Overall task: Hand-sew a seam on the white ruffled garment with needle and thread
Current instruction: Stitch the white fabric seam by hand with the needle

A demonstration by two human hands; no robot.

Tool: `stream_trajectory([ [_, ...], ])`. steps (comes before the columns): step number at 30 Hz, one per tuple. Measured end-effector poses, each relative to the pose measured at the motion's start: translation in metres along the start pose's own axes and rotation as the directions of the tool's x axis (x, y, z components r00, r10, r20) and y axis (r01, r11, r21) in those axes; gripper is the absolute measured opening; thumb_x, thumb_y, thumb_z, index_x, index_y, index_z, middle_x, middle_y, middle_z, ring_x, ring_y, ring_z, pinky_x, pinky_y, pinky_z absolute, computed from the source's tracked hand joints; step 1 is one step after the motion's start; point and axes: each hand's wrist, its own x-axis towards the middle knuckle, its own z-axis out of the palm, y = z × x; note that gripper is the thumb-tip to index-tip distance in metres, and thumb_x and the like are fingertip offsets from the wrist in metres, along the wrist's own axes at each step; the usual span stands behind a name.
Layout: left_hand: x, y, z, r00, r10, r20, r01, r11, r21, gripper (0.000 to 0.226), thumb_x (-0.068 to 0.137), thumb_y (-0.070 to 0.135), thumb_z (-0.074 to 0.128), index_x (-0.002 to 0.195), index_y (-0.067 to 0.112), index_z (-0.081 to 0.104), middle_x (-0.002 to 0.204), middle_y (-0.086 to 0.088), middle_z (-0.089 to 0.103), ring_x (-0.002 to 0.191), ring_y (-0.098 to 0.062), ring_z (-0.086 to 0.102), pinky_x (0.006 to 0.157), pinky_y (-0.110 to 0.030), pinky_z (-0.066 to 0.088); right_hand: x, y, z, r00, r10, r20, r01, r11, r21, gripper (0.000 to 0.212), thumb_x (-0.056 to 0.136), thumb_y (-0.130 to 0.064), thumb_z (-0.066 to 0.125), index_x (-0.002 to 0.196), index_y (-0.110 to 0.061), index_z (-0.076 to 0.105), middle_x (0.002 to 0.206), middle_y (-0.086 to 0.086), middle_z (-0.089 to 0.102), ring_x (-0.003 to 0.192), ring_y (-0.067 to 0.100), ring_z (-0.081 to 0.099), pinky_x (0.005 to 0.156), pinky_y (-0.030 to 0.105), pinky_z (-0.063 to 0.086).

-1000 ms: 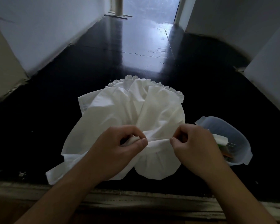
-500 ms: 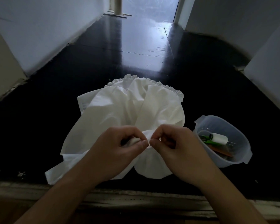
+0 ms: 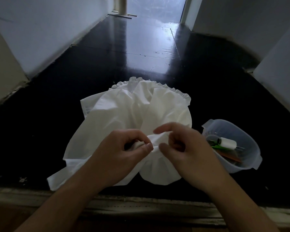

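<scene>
A white ruffled garment (image 3: 124,118) lies bunched on a glossy black floor (image 3: 141,52) in the middle of the frame, its frilled edge toward the top and a flat corner trailing toward the lower left. Both forearms enter from the bottom edge.

The left hand (image 3: 124,153), just left of centre, grasps a fold of the cloth: its thumb presses against the curled fingers, with the fabric pinched between them. The right hand (image 3: 186,148), just right of centre and close beside the left, has its forefinger reaching out over the fold and its thumb below it, while the other fingers curl inward. The hand is blurred, so I cannot tell whether it grips the cloth, a needle or nothing; no needle or thread can be made out at the fingertips.

At the right of the frame, just beside the garment, stands a clear plastic tub (image 3: 251,164). Inside it lies a spool of white thread (image 3: 228,143), along with something green and something brownish that are too dim to identify.

Pale walls (image 3: 49,30) run along the upper left and upper right, and a worn step edge (image 3: 141,203) crosses the bottom of the frame.
</scene>
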Motion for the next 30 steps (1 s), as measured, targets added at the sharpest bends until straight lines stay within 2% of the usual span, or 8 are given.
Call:
stream_trajectory([
  [3, 0.000, -0.001, 0.000, 1.000, 0.011, 0.014, -0.012, 1.000, 0.011, 0.011, 0.092, 0.028, 0.076, 0.082, 0.032, 0.076, 0.054, 0.014, 0.053, 0.051, -0.002, 0.047, 0.054, -0.014, 0.034, 0.001, 0.002, 0.009, 0.998, -0.036, 0.044, 0.038, 0.998, -0.052, 0.007, 0.093, -0.029, 0.075, 0.087, -0.031, 0.071, 0.058, -0.005, 0.051, 0.054, 0.008, 0.048, 0.055, 0.016, 0.039],
  [9, 0.000, 0.003, -0.002, 1.000, -0.007, -0.015, 0.007, 1.000, 0.006, 0.010, 0.090, 0.028, 0.078, 0.080, 0.031, 0.078, 0.063, 0.018, 0.066, 0.059, -0.001, 0.060, 0.060, -0.010, 0.042, 0.006, 0.012, 0.001, 0.988, 0.082, -0.127, -0.081, 0.997, 0.013, 0.023, 0.087, -0.015, 0.075, 0.066, -0.020, 0.066, 0.063, -0.003, 0.060, 0.058, 0.006, 0.054, 0.057, 0.017, 0.043],
  [15, 0.000, 0.003, -0.001, 1.000, -0.011, -0.017, 0.011, 1.000, 0.001, 0.012, 0.091, 0.026, 0.078, 0.080, 0.031, 0.078, 0.067, 0.015, 0.069, 0.063, -0.002, 0.064, 0.061, -0.010, 0.043, 0.005, 0.014, 0.002, 0.974, 0.107, -0.198, -0.148, 0.967, -0.207, 0.018, 0.090, -0.020, 0.071, 0.076, -0.029, 0.065, 0.062, -0.009, 0.059, 0.069, 0.003, 0.060, 0.060, 0.019, 0.049],
  [16, 0.000, 0.003, -0.001, 1.000, -0.013, -0.017, 0.013, 1.000, -0.003, 0.012, 0.091, 0.026, 0.078, 0.080, 0.031, 0.078, 0.066, 0.016, 0.068, 0.062, -0.002, 0.063, 0.061, -0.011, 0.043, 0.005, 0.011, 0.002, 0.978, 0.099, -0.185, -0.135, 0.973, -0.190, 0.013, 0.091, -0.021, 0.070, 0.086, -0.032, 0.066, 0.062, -0.009, 0.058, 0.067, 0.004, 0.059, 0.057, 0.020, 0.048],
  [18, 0.000, 0.004, -0.002, 1.000, -0.008, -0.016, 0.008, 1.000, -0.010, 0.013, 0.091, 0.024, 0.078, 0.080, 0.031, 0.078, 0.064, 0.018, 0.066, 0.060, 0.000, 0.061, 0.060, -0.010, 0.043, 0.003, 0.005, 0.000, 0.990, 0.076, -0.122, -0.085, 0.994, -0.073, 0.027, 0.092, -0.018, 0.070, 0.109, -0.038, 0.063, 0.061, -0.008, 0.056, 0.060, 0.007, 0.057, 0.054, 0.017, 0.044],
  [20, 0.000, 0.005, -0.001, 1.000, 0.003, -0.008, -0.003, 1.000, -0.008, 0.012, 0.091, 0.023, 0.078, 0.081, 0.029, 0.078, 0.060, 0.021, 0.063, 0.057, 0.002, 0.059, 0.058, -0.008, 0.041, 0.001, 0.002, 0.001, 1.000, 0.024, -0.019, -0.024, 0.999, 0.042, 0.034, 0.093, -0.014, 0.071, 0.114, -0.038, 0.061, 0.059, -0.006, 0.053, 0.055, 0.006, 0.052, 0.054, 0.016, 0.042],
  [24, 0.000, 0.003, -0.001, 1.000, 0.013, 0.019, -0.013, 1.000, -0.016, 0.011, 0.092, 0.024, 0.075, 0.084, 0.029, 0.078, 0.058, 0.019, 0.059, 0.055, 0.000, 0.054, 0.057, -0.011, 0.039, 0.000, 0.001, 0.011, 0.999, -0.044, 0.026, 0.045, 0.998, -0.049, 0.006, 0.093, -0.031, 0.073, 0.089, -0.032, 0.068, 0.059, -0.006, 0.054, 0.054, 0.009, 0.051, 0.053, 0.017, 0.039],
  [30, 0.000, 0.001, -0.004, 1.000, -0.005, -0.008, 0.005, 0.999, -0.034, 0.009, 0.092, 0.027, 0.077, 0.084, 0.031, 0.079, 0.068, 0.014, 0.068, 0.063, -0.006, 0.064, 0.058, -0.018, 0.045, 0.001, 0.000, 0.006, 0.998, -0.050, -0.041, 0.052, 0.998, 0.044, 0.021, 0.091, -0.016, 0.072, 0.072, -0.022, 0.065, 0.057, -0.003, 0.053, 0.052, 0.007, 0.047, 0.053, 0.019, 0.038],
])
